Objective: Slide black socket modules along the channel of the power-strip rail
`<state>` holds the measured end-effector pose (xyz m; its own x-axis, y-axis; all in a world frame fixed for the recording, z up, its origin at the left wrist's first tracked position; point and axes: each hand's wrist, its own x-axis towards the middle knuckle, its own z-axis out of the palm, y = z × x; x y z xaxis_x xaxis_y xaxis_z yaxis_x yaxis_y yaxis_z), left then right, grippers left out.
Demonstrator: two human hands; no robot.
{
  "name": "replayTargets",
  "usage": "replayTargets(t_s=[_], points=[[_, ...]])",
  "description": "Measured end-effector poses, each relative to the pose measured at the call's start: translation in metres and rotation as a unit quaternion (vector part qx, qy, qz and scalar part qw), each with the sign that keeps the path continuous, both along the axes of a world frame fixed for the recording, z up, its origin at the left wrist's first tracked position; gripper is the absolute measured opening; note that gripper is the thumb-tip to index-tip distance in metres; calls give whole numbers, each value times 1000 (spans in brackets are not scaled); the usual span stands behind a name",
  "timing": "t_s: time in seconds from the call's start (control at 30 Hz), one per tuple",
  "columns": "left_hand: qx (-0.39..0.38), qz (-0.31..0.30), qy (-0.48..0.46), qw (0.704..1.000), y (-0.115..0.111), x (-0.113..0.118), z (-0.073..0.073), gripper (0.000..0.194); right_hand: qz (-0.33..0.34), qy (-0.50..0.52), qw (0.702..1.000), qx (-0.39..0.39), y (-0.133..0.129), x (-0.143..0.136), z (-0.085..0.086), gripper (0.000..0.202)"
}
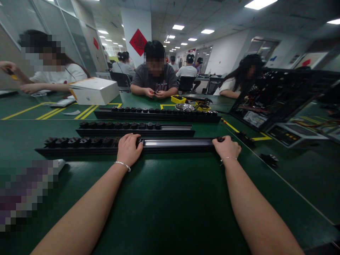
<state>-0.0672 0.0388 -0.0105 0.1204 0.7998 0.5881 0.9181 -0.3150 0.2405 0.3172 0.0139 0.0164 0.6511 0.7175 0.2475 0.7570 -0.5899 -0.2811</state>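
Green tabletop (172, 209): roomy nearside | right hand (227, 148): nearest rail (177, 143), right end

- A smooth, dark-green tabletop (164, 212) is stretching across the view, yellow tape lines (90, 112) marking its far part.
- A long, narrow black rail (175, 143) is lying nearest — two similar black rails (140, 133) are lying roughly parallel beyond it.
- A white rectangular box (95, 91) is resting at far left.
- A round, silvery metal dish (184, 107) is sitting beside a small yellow tray (178, 100).
- Loose black pieces (269, 159) are lying at right.
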Motion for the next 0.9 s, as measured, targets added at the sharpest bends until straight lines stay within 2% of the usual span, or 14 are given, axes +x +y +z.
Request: replayTargets(t_s=[0.47, 0.9], points=[[19, 6, 26, 999, 1, 0, -1, 35, -15, -8, 999, 33, 1, 6, -5, 45], [15, 6, 20, 1000, 1, -1, -2, 35, -13, -6, 999, 29, 0, 13, -5, 47]])
